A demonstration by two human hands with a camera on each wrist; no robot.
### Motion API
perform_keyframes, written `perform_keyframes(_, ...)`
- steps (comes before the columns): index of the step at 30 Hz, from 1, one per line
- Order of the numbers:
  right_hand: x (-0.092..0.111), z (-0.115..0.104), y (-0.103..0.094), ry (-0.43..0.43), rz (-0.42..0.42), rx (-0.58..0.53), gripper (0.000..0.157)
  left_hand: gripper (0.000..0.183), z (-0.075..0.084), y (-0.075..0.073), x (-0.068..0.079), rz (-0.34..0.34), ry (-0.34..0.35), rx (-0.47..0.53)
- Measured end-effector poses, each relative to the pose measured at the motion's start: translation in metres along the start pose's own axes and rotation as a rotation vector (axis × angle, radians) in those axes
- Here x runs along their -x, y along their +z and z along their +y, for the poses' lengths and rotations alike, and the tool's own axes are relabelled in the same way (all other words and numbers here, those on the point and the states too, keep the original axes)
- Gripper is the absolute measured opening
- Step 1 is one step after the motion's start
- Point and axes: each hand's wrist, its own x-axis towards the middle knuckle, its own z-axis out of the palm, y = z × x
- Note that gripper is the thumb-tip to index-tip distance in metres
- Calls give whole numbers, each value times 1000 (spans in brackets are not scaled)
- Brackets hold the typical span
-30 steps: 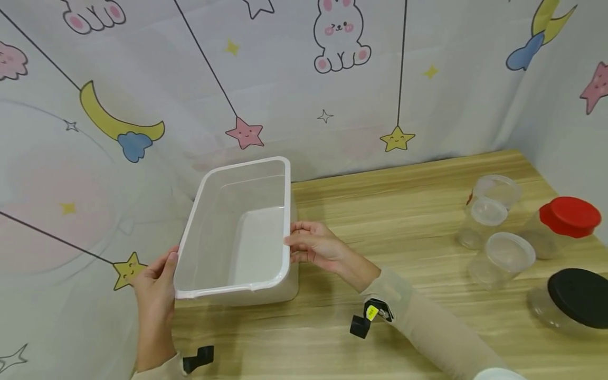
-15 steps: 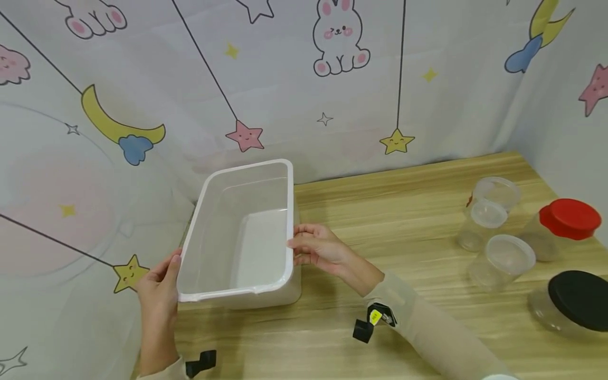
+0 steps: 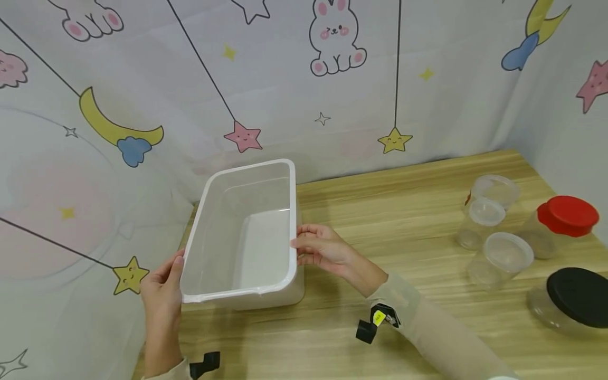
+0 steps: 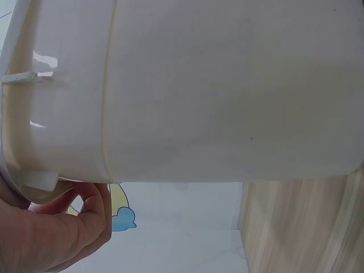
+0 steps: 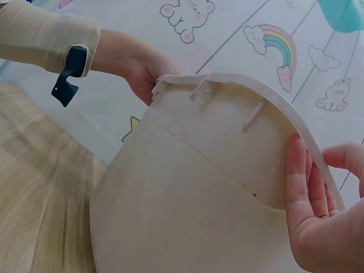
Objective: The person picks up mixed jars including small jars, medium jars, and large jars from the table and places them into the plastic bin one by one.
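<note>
A deep white plastic bin [image 3: 263,248] stands at the left of the table, its inside bare. My left hand [image 3: 162,293] pinches the rim at the near left corner, thumb on top. At the right side my right hand [image 3: 328,250] grips the long rim, with its thumb over the edge and its fingers against the outer wall. The left wrist view has the bin's outer wall [image 4: 227,91] filling most of it, with the left hand [image 4: 62,227] curled under the rim. In the right wrist view, the right hand's fingers [image 5: 298,176] lie beneath the rim.
Several clear plastic jars stand at the right of the wooden table [image 3: 380,211]. One has a red lid [image 3: 572,215], another a black lid [image 3: 579,296]; a pale-topped jar [image 3: 503,258] is nearer the middle. A printed curtain [image 3: 285,95] hangs close behind and left of the bin.
The bin has shifted slightly to the right, with both hands moving along with it on the rim. The jars have stayed where they were.
</note>
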Motion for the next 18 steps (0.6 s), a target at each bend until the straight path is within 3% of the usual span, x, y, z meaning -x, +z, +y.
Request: perform_keyframes(18,8,-3,-2,2,40,5,16,39,0,5,3,-12,-5,15)
